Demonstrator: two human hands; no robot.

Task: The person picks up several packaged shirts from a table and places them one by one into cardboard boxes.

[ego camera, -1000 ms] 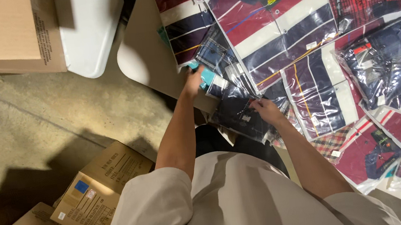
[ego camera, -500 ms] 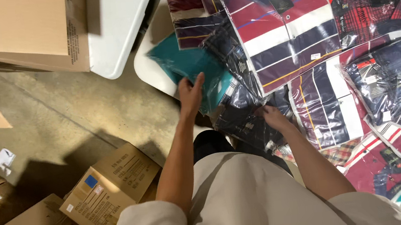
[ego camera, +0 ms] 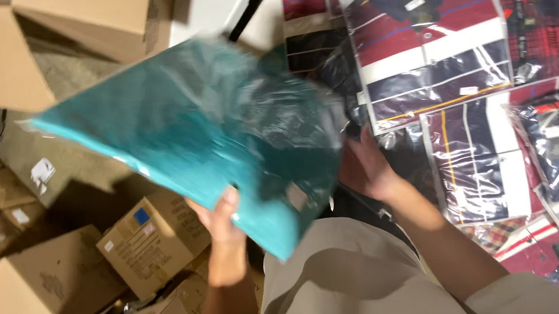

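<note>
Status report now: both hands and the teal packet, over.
Left hand grips teal bagged shirt, lifted clear of the table. Right hand at its far edge, grip hidden. Cardboard boxes below.

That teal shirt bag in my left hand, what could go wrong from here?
The left hand pinches the teal bagged shirt only at its lower edge, so the slick plastic might slip and drop toward the cardboard boxes on the floor. The bag also hides much of the view, so the right hand is reaching partly unseen among the overlapping bagged shirts, and could nudge some off the table edge.
</note>
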